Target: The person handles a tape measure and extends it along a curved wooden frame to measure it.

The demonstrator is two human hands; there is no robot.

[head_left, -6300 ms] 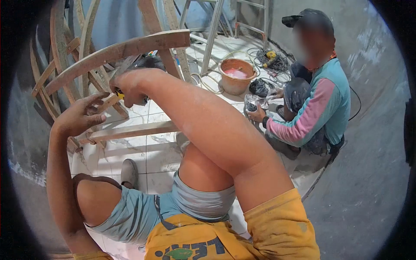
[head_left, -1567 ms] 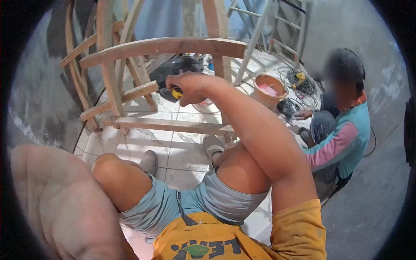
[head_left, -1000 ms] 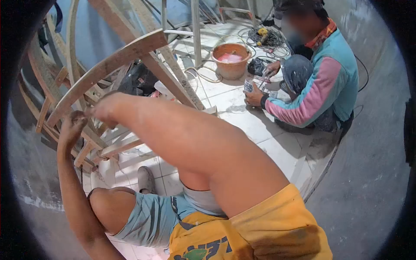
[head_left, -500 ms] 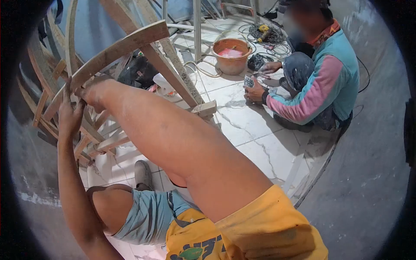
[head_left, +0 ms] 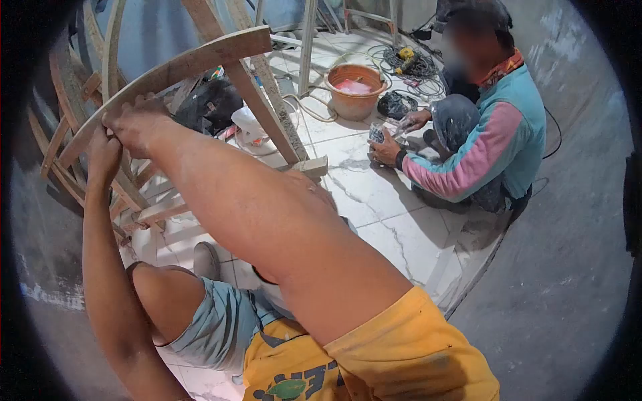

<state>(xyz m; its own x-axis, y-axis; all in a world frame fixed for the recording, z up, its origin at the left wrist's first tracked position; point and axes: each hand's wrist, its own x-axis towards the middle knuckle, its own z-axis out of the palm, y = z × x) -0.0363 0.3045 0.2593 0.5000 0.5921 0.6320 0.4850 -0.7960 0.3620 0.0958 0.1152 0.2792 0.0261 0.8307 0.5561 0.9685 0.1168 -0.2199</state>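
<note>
1. The wooden frame extends above and below the curved beam, apparently largely assembled.
2. The curved beam crosses its upright; whether it's fastened, or what remains, cannot be told.
3. The yellow shirt, below the beam, shows "LE"; folds obscure the rest.
4. The left hand and right hand, partly curled, meet at the beam; any hold is hidden.

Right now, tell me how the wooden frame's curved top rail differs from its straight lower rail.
The curved top rail bows in an arc; the straight lower rail shows no bend. The left hand and right hand are at the curved top rail, while no hand is at the straight lower rail, whose middle the right arm hides. Both are wood.
</note>
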